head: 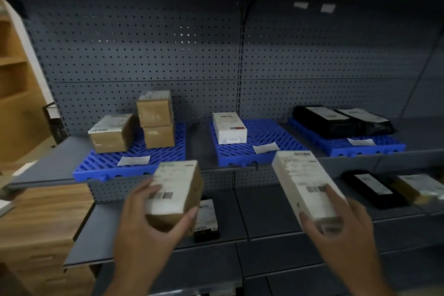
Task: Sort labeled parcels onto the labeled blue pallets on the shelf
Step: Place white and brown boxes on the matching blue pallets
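Observation:
My left hand (146, 230) grips a brown cardboard parcel (177, 190) with a white label, held in front of the shelf below the left blue pallet (105, 166). My right hand (336, 226) grips a long white labelled box (302, 180), tilted, below the middle blue pallet (259, 137). The left pallet bears three brown boxes (156, 113). A single white box (229, 127) lies on the middle pallet. The right blue pallet (360, 146) carries two black bagged parcels (341, 120). Each pallet has a white paper label at its front.
On the lower grey shelf (264, 211) lie a black parcel (206, 218) behind my left hand, another black parcel (372, 187) and a brown one (420, 187) at the right. A wooden cabinet (36, 223) stands at the left. Perforated grey back panels rise behind the pallets.

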`<state>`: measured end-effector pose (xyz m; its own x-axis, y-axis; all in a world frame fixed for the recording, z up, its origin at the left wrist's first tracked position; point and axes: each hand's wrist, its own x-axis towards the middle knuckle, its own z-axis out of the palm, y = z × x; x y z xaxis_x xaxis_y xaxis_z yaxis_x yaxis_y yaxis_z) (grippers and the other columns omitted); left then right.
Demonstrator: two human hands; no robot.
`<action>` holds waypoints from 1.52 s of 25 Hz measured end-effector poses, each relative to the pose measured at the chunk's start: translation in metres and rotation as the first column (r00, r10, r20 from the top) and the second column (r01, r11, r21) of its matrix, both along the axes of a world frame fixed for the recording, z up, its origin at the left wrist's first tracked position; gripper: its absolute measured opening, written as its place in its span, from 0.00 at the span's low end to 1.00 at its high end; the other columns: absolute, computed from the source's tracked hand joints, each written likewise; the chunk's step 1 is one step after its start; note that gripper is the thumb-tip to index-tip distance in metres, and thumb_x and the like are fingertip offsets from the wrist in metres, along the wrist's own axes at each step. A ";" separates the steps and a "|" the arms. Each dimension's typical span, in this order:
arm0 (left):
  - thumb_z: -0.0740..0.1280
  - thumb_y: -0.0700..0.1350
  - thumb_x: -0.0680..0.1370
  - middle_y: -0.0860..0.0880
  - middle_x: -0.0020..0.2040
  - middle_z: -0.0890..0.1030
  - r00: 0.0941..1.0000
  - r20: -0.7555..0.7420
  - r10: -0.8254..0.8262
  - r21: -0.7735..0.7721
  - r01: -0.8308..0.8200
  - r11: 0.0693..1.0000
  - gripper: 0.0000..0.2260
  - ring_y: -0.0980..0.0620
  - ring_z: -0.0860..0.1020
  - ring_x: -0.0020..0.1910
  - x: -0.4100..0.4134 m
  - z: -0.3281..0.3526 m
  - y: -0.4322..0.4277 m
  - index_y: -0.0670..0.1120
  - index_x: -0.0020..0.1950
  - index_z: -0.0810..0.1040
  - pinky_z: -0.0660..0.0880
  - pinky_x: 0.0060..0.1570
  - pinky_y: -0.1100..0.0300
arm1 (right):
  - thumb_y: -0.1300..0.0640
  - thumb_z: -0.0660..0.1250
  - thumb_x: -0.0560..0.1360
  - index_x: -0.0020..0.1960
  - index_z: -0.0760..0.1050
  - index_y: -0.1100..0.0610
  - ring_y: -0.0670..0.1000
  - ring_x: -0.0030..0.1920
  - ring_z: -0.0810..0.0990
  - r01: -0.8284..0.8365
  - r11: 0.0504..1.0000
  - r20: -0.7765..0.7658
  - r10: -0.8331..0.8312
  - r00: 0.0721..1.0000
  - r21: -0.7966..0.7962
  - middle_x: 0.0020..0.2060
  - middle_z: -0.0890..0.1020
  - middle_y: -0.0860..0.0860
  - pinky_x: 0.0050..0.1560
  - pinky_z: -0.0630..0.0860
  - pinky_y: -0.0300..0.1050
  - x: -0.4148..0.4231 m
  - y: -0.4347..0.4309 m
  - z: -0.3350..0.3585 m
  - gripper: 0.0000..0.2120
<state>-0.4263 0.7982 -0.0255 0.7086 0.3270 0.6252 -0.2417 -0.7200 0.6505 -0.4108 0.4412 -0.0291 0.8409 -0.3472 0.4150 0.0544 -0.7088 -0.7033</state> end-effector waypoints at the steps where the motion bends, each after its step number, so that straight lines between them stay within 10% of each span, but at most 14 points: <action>1: 0.73 0.74 0.63 0.61 0.70 0.70 0.999 0.039 0.036 0.027 -0.037 0.999 0.36 0.63 0.69 0.65 0.004 0.013 0.010 0.60 0.65 0.70 0.74 0.53 0.60 | 0.38 0.76 0.65 0.73 0.63 0.32 0.52 0.63 0.67 -0.015 1.000 -0.007 0.015 1.000 -0.006 0.66 0.66 0.48 0.53 0.78 0.50 0.013 0.000 0.013 0.40; 9: 0.70 0.75 0.64 0.52 0.67 0.72 0.933 0.231 0.277 0.042 -0.294 0.955 0.36 0.52 0.75 0.61 0.065 0.101 0.107 0.54 0.64 0.76 0.79 0.54 0.48 | 0.41 0.78 0.65 0.73 0.71 0.52 0.66 0.62 0.74 -0.025 0.988 0.125 0.044 0.991 -0.150 0.62 0.75 0.64 0.55 0.78 0.66 0.146 0.003 0.070 0.39; 38: 0.75 0.68 0.67 0.48 0.71 0.68 0.906 0.042 0.422 0.101 -0.424 0.900 0.36 0.47 0.76 0.63 0.216 0.112 0.190 0.50 0.68 0.75 0.79 0.49 0.51 | 0.21 0.65 0.57 0.69 0.63 0.36 0.64 0.57 0.77 -0.050 0.979 -0.376 -0.029 0.926 -0.197 0.62 0.77 0.58 0.55 0.79 0.62 0.332 0.022 0.036 0.45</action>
